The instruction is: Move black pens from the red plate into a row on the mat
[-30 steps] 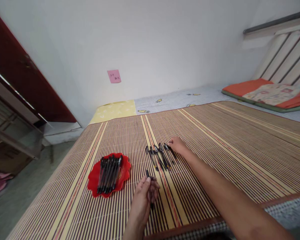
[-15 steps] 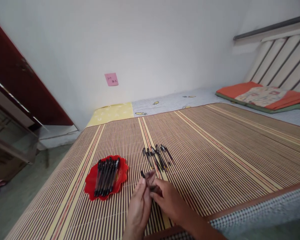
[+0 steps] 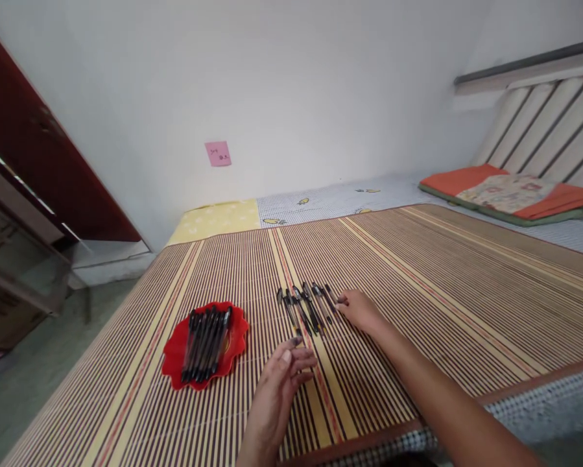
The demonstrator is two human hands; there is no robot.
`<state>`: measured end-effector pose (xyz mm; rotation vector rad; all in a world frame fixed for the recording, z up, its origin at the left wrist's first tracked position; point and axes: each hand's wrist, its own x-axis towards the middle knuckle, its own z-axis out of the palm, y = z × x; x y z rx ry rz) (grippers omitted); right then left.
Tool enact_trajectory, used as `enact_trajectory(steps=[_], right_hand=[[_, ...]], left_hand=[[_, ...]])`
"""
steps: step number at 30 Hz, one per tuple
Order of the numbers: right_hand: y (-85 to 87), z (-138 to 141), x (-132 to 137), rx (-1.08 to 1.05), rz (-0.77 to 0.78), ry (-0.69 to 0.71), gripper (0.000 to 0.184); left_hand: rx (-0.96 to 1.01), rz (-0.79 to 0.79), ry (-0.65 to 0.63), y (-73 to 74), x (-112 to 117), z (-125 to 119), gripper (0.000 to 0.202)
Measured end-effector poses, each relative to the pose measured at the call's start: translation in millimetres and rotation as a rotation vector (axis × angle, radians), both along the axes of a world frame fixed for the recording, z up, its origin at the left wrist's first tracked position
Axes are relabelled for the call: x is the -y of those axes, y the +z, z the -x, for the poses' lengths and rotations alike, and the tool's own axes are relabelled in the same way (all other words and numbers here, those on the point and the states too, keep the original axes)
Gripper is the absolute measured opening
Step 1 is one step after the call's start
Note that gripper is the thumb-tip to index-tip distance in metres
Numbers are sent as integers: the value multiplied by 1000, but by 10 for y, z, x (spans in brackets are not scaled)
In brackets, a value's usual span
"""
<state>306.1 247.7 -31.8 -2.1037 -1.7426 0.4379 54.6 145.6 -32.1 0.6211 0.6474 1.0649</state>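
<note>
A row of several black pens (image 3: 305, 306) lies on the striped bamboo mat (image 3: 417, 279). My right hand (image 3: 362, 310) reaches to the right end of that row, its fingers pinched on the outermost black pen (image 3: 332, 296), which rests on the mat. My left hand (image 3: 280, 381) lies on the mat nearer to me, fingers loosely spread and nothing in them, just below the row's left end. A red scalloped plate (image 3: 177, 353) to the left holds several more black pens (image 3: 206, 344) side by side.
The mat covers a bed against a white wall with a pink sticky note (image 3: 218, 154). An orange and patterned cushion (image 3: 510, 192) lies at the far right by a slatted headboard. A dark red cabinet (image 3: 38, 155) and the floor are to the left.
Half a second ago both hands met on one pen near me. My right hand has since carried it out to the right end of the row, and my left hand has opened on the mat.
</note>
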Motion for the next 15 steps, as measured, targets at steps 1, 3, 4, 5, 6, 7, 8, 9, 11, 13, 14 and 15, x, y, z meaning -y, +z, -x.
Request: enact_trajectory(steps=[1,3,4,5,6,7,8,9,11,13,14,15], right_hand=[[-17,23,-12,1,-5,8,9],[-40,68,-12,0,-16,23,9],[-48,88,-5,-1,-20,26,9],[-54,105,5,0,-25,28,9],[-61,119,15,-1,-30,31,9],[-67,130,25,-1,-35,34,10],[-73,137,33,-3,-43,37,10],[-79,143,40,-6,-50,41,11],[-91,148,52,-13,-67,50,12],[-101,149,63,-19,-81,52,14],[-107,149,70,-21,-86,53,15],[-114,150,75,-25,-90,54,15]], left_hand=[[2,3,2,4,-3,-1,35],[4,12,3,10,-7,-1,35],[5,15,5,10,-7,0,35],[6,17,6,9,-7,3,35],[5,17,5,7,-6,7,35],[6,16,5,4,-4,10,35],[7,15,5,2,-4,13,35],[7,13,6,2,-3,16,35],[8,13,11,5,-5,18,35],[11,15,17,12,-8,18,36],[12,15,18,15,-10,17,37],[15,16,19,17,-13,15,37]])
